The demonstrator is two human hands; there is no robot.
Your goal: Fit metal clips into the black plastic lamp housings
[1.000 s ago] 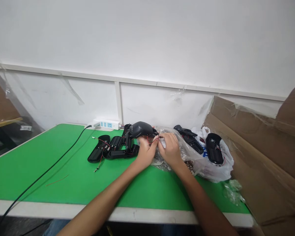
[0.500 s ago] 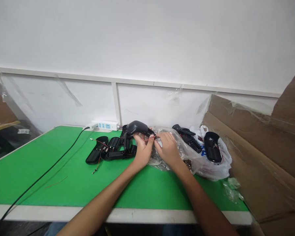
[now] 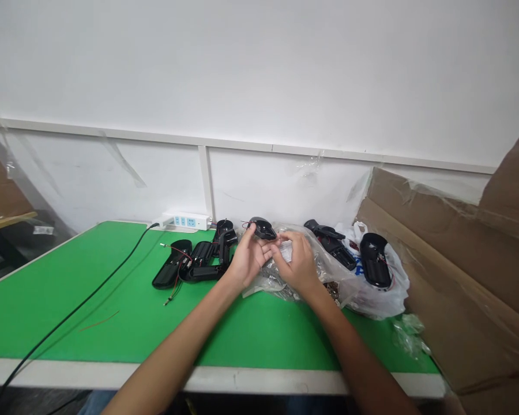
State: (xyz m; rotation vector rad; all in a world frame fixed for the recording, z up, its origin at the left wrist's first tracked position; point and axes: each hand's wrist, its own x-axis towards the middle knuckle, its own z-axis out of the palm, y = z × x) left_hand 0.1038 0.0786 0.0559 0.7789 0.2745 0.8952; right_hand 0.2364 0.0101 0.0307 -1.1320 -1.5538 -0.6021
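My left hand (image 3: 246, 260) holds up a small black plastic part (image 3: 263, 228) with red wires, gripped at the fingertips. My right hand (image 3: 297, 263) is closed beside it, its fingers pinching at a clear plastic bag (image 3: 281, 271) and the wires by the part. Both hands hover over the green table (image 3: 112, 300), close together. To the left of my left hand lie several black plastic shells (image 3: 194, 262) with red and black wires.
A white power strip (image 3: 185, 220) with a black cable (image 3: 90, 300) sits at the table's back. More black shells (image 3: 374, 259) rest on a white bag (image 3: 372, 294) on the right. A large cardboard box (image 3: 458, 259) stands at the right edge.
The large black shell that my left hand held has gone down to the table at the left. My left hand now holds a smaller black part, turned up toward me.
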